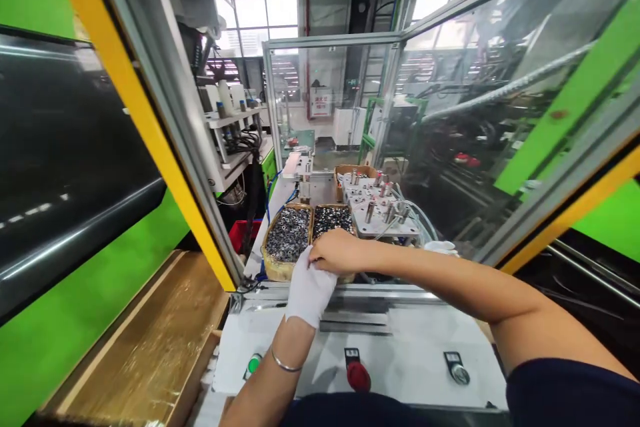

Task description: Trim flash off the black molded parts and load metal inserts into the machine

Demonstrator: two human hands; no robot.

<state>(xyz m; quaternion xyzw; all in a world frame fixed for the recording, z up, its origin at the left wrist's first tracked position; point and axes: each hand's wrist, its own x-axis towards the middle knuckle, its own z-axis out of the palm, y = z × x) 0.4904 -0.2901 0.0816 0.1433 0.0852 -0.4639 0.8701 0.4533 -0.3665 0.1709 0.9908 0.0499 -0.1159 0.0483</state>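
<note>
My left hand (311, 288), in a white glove and with a bangle at the wrist, is raised in front of two bins of small parts. My bare right hand (336, 252) reaches across from the right and meets its fingertips, fingers bent and pinched together. Whatever is between the two hands is too small or too hidden to make out. Behind them, the left bin (280, 271) is filled with small grey ring-like parts (289, 232). The right bin holds small black and silver parts (334, 217), partly covered by my right hand.
A metal fixture plate (383, 203) with upright pins stands right of the bins, a white glove (441, 247) near it. Along the front panel are a green button (254, 364), a red knob (358, 376) and a silver switch (459, 373). Framed clear panels (333, 80) enclose the station.
</note>
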